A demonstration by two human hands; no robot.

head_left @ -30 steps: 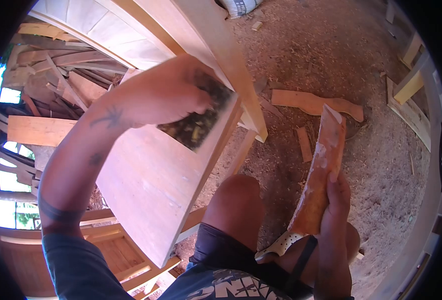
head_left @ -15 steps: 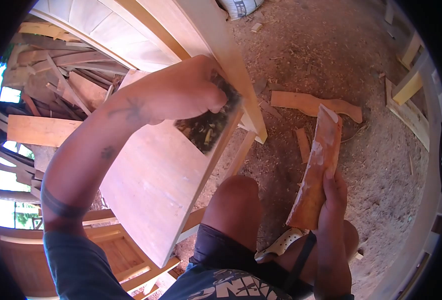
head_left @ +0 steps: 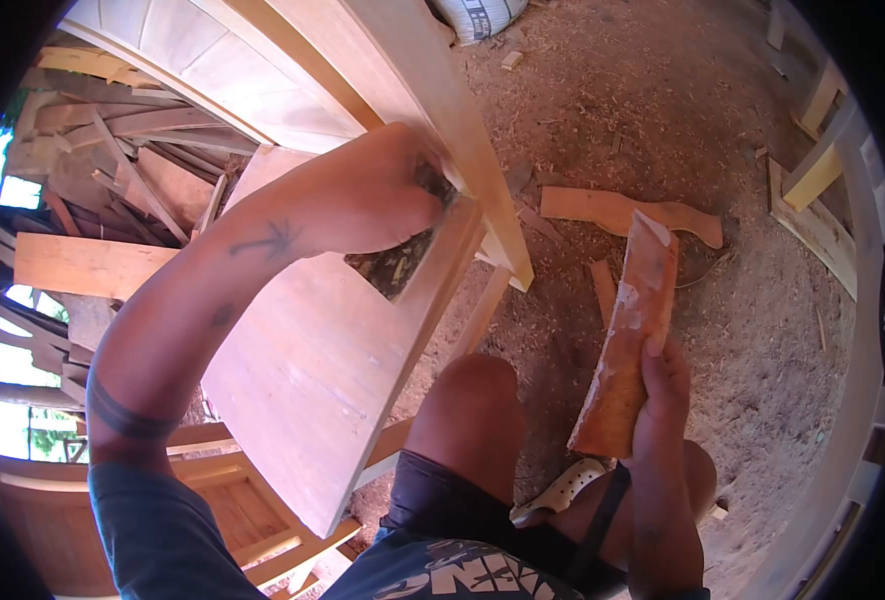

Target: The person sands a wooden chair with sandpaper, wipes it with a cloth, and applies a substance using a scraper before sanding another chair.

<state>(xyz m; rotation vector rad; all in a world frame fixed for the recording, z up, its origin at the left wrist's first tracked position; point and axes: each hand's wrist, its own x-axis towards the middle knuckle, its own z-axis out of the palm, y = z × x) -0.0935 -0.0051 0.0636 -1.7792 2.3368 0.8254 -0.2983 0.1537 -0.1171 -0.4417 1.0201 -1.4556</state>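
My left hand (head_left: 391, 195) is closed on a dark, mottled flat scraper (head_left: 395, 265), held against the broad pale wooden panel (head_left: 293, 340) close to its right edge. Part of the scraper is hidden under my fingers. Beside my hand, an upright wooden post (head_left: 463, 130) meets the panel's upper corner. In my right hand (head_left: 663, 400) is a short reddish-brown board (head_left: 631, 340), tilted upright, with pale paste smeared along its left side and top. My thumb lies on the face of this board.
A curved wood offcut (head_left: 628, 210) lies on the dirt floor among shavings. Scrap lumber (head_left: 133, 150) is piled at the left. A panelled wooden piece (head_left: 223, 510) stands at the lower left, a white sack (head_left: 478, 15) at the top. Timber framing (head_left: 823, 220) stands at the right.
My left hand and the scraper have shifted slightly left and inward, showing more of the panel's right edge. The board in my right hand has dipped slightly left.
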